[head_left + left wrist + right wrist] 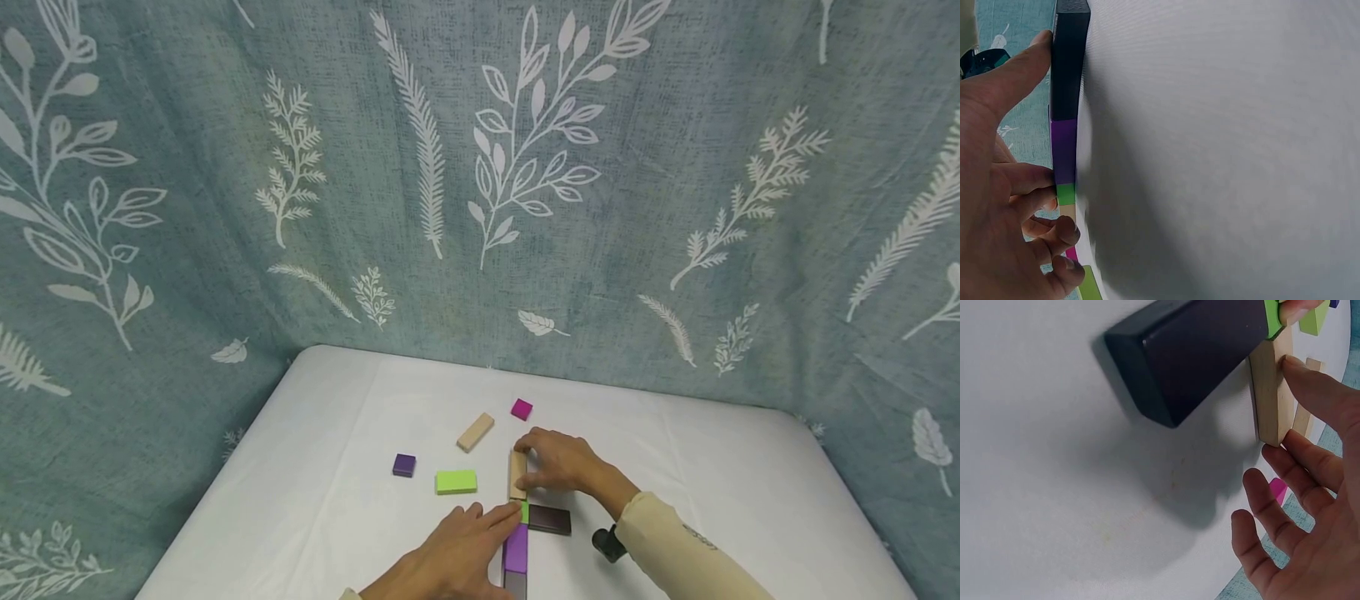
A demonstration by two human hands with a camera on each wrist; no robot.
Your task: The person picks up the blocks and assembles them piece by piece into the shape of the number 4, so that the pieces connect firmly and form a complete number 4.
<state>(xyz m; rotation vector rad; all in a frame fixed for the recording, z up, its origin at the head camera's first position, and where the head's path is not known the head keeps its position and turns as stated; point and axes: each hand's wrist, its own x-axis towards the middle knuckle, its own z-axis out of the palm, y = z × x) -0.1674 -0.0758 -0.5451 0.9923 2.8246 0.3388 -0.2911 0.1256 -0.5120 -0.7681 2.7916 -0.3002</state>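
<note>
A row of blocks runs away from me on the white table. My right hand (562,462) pinches the plain wooden block (517,477) at the row's far end, thumb by its near end and fingertips at its far end. Below it come a small green block (525,512), a purple block (516,550) and a grey block (515,582). A dark brown block (551,520) juts right from the green one. Along the row's left side lies my left hand (459,546), fingertips touching the green block and thumb against the dark side (1069,69) of the nearest block.
Loose on the table (330,433) lie a lime green block (456,482), a dark purple block (404,465), another wooden block (476,432) and a magenta block (522,409). Patterned blue-green cloth (450,167) hangs behind and at the sides.
</note>
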